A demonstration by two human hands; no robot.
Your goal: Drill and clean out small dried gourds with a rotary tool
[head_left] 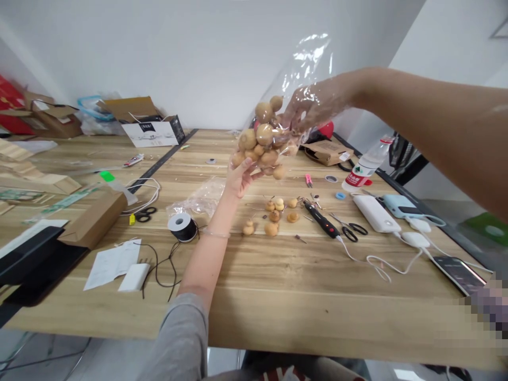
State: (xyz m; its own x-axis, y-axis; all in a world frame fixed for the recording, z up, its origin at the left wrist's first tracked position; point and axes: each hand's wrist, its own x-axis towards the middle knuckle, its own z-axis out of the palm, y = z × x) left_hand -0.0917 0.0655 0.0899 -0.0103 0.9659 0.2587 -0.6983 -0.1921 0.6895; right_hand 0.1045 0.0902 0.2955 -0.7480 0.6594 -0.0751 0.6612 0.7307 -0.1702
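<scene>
Two bare hands lift a clear plastic bag [305,69] of round tan nut-like balls [260,137] above a light wood-grain table [178,317]. The right hand [313,106] has its fingers closed on the film beside the balls, while the left hand [242,177] stays open, fingers spread against the bag's underside. Several smaller tan balls [273,216] lie below, near a black cylindrical electric engraving pen [321,219].
</scene>
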